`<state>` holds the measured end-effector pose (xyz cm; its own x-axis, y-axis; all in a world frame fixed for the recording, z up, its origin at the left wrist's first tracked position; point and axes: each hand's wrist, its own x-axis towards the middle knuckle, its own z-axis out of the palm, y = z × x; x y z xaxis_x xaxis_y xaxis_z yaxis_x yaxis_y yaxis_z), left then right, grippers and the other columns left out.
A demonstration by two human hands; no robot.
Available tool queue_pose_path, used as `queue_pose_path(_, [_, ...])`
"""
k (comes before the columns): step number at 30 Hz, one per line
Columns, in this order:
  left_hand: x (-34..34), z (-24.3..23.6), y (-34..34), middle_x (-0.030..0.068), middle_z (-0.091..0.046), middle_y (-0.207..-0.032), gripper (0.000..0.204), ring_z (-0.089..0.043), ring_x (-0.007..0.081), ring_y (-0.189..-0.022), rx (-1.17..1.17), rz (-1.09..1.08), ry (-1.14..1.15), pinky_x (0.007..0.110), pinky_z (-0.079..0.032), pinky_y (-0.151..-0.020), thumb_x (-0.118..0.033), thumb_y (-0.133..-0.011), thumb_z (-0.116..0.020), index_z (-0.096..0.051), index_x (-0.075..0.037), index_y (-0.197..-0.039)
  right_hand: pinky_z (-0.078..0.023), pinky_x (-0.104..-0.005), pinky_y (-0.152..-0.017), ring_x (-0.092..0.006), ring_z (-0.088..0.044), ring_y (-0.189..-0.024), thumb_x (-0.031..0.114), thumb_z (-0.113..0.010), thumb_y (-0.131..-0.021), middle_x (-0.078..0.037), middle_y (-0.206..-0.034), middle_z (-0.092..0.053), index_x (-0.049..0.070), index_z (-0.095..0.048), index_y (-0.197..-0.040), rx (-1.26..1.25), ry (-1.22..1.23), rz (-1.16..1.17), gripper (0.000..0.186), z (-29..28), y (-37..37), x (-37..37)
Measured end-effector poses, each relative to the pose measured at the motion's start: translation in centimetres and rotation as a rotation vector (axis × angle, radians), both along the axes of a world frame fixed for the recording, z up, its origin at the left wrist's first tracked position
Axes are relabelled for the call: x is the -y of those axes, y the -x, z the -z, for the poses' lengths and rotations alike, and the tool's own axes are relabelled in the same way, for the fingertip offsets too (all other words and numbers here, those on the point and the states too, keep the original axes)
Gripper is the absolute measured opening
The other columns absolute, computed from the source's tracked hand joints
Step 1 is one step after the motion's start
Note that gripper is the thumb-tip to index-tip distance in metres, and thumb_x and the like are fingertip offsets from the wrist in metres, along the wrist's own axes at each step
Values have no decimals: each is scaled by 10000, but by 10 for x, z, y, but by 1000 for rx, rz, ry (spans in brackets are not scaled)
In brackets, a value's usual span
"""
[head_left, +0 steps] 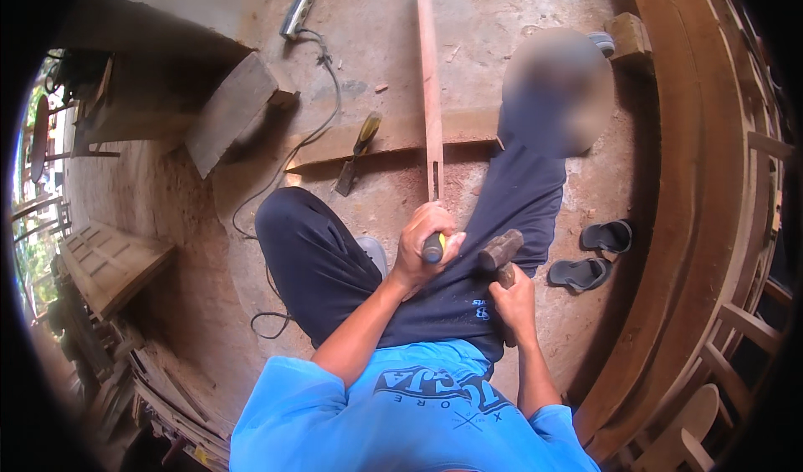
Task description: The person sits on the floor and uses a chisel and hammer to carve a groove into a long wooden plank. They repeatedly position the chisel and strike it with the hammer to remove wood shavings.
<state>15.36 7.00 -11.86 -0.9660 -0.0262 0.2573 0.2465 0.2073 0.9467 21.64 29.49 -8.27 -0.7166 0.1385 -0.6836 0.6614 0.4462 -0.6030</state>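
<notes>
My left hand is wrapped round the upright handle of a chisel, dark with a yellow-green part; its blade is hidden beneath the fist. Just past this hand lies a long, narrow wooden strip with slots cut near its closer end. It rests across a low wooden beam. My right hand grips a hammer, whose dark metal head is raised to the right of the chisel, apart from it. A second chisel with a yellow and black handle leans on the beam.
A power strip trails a dark cable across the floor on the left, near a wooden block. Dark sandals lie to the right, beside a long, thick timber. My outstretched leg crosses the beam's right end.
</notes>
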Motion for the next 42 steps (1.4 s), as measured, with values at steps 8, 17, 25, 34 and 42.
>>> queue_pose_path(8, [4, -23, 120, 0, -613, -743, 203, -585, 103, -677, 426, -61, -144, 306, -493, -656, -171, -867, -793, -606, -92, -859, -417, -321, -471, -103, -495, -522, 52, -610, -778, -3, -625, -510, 21, -559, -819, 8, 96, 93, 73, -3, 9, -3])
queue_pose_path(17, [-3, 1, 7, 76, -624, -819, 207, -626, 223, -784, -21, 35, 48, 395, -524, -838, 2, -800, -784, -599, -69, -860, -434, -329, -458, -106, -503, -494, 65, -612, -797, -13, -620, -521, 27, -555, -809, -46, 162, 115, 69, -6, 5, -4])
queue_pose_path(25, [-3, -12, 16, 49, -650, -849, 228, -618, 110, -811, -263, 13, 257, 300, -517, -747, -63, -823, -837, -632, -62, -921, -438, -337, -451, -127, -532, -480, 61, -613, -792, -22, -602, -529, 26, -553, -805, 23, 100, 97, 70, -5, 9, -1])
queue_pose_path(34, [-14, -35, -16, 35, -692, -955, 233, -684, 274, -1048, -193, 25, 300, 581, -432, -1088, -45, -757, -840, -633, -97, -850, -435, -332, -433, -135, -543, -458, 53, -594, -804, -29, -589, -545, 30, -567, -826, 21, 126, 147, 42, -9, -1, -1])
queue_pose_path(42, [-6, 37, -72, 58, -645, -1217, 137, -577, 269, -1299, -191, 308, 625, 607, -351, -1171, -162, -789, -701, -651, -176, -915, -422, -328, -403, -145, -534, -425, 45, -622, -789, -31, -568, -537, 34, -551, -798, 65, 162, 183, 73, -7, 3, 3])
